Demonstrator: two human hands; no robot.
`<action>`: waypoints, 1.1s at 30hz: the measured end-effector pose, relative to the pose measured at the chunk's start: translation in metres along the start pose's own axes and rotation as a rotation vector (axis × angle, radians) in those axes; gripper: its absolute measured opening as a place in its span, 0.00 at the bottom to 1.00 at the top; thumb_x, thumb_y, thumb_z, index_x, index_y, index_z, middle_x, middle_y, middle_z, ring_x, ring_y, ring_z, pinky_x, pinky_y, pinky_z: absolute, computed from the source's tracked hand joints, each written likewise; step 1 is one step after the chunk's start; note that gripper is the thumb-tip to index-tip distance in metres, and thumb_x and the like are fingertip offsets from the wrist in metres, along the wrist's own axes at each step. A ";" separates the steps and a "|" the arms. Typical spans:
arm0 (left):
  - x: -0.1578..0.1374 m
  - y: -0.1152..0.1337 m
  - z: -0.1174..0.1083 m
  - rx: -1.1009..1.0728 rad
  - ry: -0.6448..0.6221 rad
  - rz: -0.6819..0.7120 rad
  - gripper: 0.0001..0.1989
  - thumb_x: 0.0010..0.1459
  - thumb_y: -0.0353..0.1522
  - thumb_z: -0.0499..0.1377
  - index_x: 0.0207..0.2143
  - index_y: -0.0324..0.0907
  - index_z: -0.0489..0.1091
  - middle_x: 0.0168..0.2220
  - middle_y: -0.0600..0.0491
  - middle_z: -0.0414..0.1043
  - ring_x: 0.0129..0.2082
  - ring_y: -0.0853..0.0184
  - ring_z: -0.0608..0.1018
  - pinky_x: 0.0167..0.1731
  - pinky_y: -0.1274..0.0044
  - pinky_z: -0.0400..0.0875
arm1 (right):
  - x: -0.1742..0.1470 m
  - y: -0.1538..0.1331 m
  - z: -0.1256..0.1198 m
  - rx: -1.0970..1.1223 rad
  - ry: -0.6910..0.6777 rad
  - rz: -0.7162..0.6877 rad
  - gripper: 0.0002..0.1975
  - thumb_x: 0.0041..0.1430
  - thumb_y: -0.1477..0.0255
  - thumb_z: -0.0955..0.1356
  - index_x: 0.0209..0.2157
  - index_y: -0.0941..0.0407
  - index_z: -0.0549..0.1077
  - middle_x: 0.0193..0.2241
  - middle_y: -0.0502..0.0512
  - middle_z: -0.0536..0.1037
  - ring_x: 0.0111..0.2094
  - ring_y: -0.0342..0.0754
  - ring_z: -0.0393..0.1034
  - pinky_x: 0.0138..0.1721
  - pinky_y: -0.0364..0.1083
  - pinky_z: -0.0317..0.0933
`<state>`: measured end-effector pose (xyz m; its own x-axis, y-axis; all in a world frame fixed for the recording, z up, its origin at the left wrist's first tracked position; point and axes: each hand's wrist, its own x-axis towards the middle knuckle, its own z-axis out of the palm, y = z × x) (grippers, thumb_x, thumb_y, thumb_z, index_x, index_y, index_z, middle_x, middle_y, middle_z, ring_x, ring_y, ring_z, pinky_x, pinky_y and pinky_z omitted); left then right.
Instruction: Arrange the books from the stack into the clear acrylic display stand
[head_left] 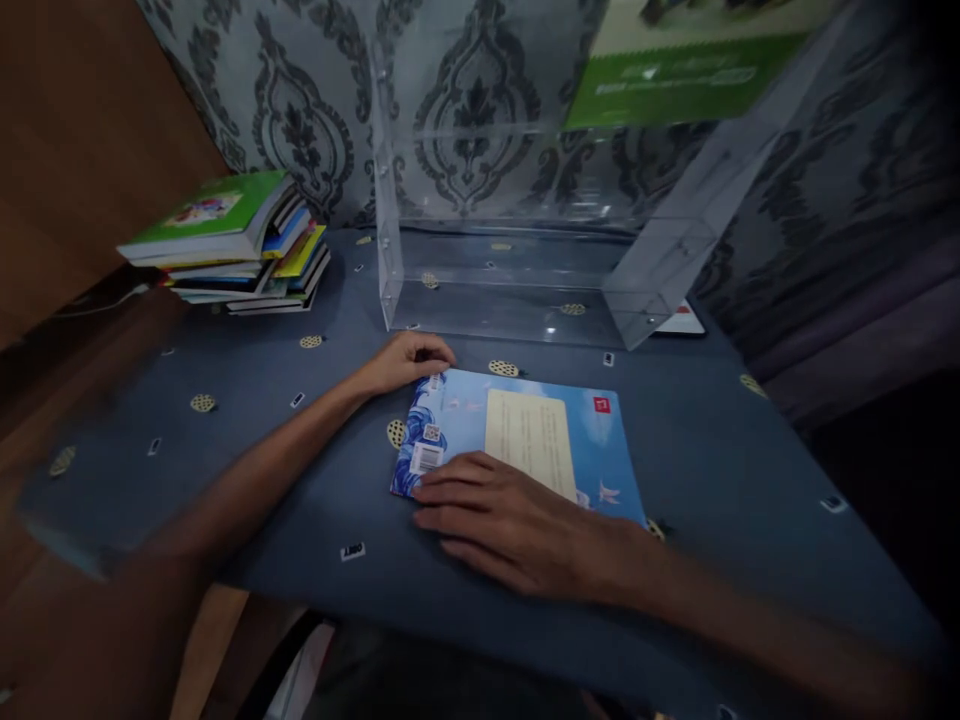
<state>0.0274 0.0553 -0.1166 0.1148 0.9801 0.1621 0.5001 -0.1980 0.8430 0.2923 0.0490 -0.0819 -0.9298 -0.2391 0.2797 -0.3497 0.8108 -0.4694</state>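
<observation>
You have two bare hands in view: one left hand (409, 362) and one right hand (517, 525). Count one blue book (611, 450) with one pale yellow panel (525, 430), one red square (601, 404) and one QR code (432, 432). Your bench (712, 440) carries one stack of books (255, 270), more than five, though overlapping edges deny you an exact tally. You also have one clear stand (694, 215) and at least eight pineapple prints (503, 368).

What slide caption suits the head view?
Left hand at one corner of a book, right hand over its near edge, clear rack behind.
</observation>
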 end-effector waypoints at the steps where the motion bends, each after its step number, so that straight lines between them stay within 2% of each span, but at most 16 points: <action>1: 0.000 -0.001 0.001 -0.024 0.015 -0.010 0.09 0.59 0.35 0.60 0.36 0.38 0.77 0.26 0.55 0.73 0.27 0.71 0.72 0.30 0.79 0.65 | 0.004 0.002 0.003 -0.005 -0.027 0.008 0.16 0.73 0.71 0.60 0.55 0.57 0.73 0.56 0.58 0.78 0.59 0.51 0.68 0.62 0.55 0.60; 6: -0.003 0.000 0.000 -0.074 0.080 -0.002 0.15 0.64 0.39 0.56 0.41 0.38 0.76 0.31 0.52 0.77 0.30 0.70 0.74 0.32 0.79 0.66 | 0.018 0.024 0.009 -0.037 -0.048 0.040 0.19 0.74 0.68 0.58 0.58 0.56 0.71 0.57 0.56 0.77 0.61 0.50 0.67 0.64 0.56 0.56; 9: -0.004 0.002 -0.001 -0.078 0.104 -0.011 0.20 0.67 0.44 0.52 0.42 0.37 0.75 0.32 0.50 0.77 0.32 0.69 0.76 0.34 0.79 0.67 | 0.027 0.041 0.005 -0.090 -0.028 0.065 0.19 0.74 0.68 0.58 0.58 0.56 0.72 0.56 0.56 0.77 0.60 0.51 0.67 0.63 0.57 0.57; 14: -0.003 0.001 0.001 -0.057 0.133 -0.041 0.28 0.68 0.50 0.47 0.44 0.37 0.74 0.31 0.50 0.78 0.32 0.68 0.77 0.36 0.78 0.69 | 0.036 0.077 -0.009 -0.203 0.043 0.198 0.18 0.73 0.68 0.60 0.57 0.53 0.73 0.57 0.59 0.76 0.59 0.55 0.68 0.59 0.62 0.61; 20: -0.006 0.002 0.004 0.080 0.144 0.005 0.27 0.69 0.49 0.45 0.43 0.38 0.74 0.36 0.49 0.79 0.39 0.65 0.78 0.43 0.75 0.71 | 0.029 0.100 -0.015 -0.190 0.079 0.291 0.18 0.72 0.70 0.60 0.59 0.50 0.71 0.58 0.60 0.74 0.60 0.57 0.66 0.58 0.66 0.62; 23: -0.007 0.005 0.004 0.122 0.135 0.024 0.23 0.69 0.45 0.46 0.44 0.38 0.73 0.38 0.49 0.79 0.40 0.64 0.79 0.44 0.74 0.71 | 0.023 0.102 -0.016 -0.159 0.105 0.290 0.18 0.71 0.69 0.61 0.59 0.49 0.71 0.59 0.59 0.74 0.62 0.56 0.65 0.59 0.64 0.61; 28: -0.012 0.013 0.004 0.210 0.074 -0.006 0.18 0.67 0.39 0.50 0.50 0.38 0.71 0.40 0.48 0.79 0.38 0.64 0.78 0.39 0.75 0.71 | -0.001 0.113 -0.023 -0.106 0.151 0.284 0.18 0.71 0.69 0.60 0.57 0.53 0.72 0.59 0.60 0.74 0.61 0.55 0.66 0.60 0.62 0.61; 30: -0.015 0.016 0.005 0.318 0.061 0.020 0.18 0.66 0.39 0.52 0.50 0.37 0.71 0.43 0.46 0.79 0.41 0.62 0.78 0.42 0.73 0.71 | -0.018 0.116 -0.027 -0.106 0.192 0.306 0.17 0.71 0.70 0.61 0.57 0.53 0.73 0.57 0.60 0.76 0.59 0.54 0.68 0.59 0.61 0.63; 33: -0.018 0.019 0.009 0.508 0.062 0.131 0.17 0.67 0.39 0.52 0.48 0.38 0.72 0.45 0.46 0.77 0.46 0.60 0.76 0.50 0.68 0.69 | -0.048 0.114 -0.035 -0.120 0.264 0.396 0.17 0.70 0.71 0.61 0.56 0.53 0.73 0.54 0.60 0.78 0.57 0.53 0.71 0.56 0.59 0.66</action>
<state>0.0425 0.0332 -0.1080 0.1606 0.9427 0.2925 0.8398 -0.2862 0.4613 0.3006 0.1720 -0.1195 -0.9223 0.2314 0.3097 0.0553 0.8717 -0.4869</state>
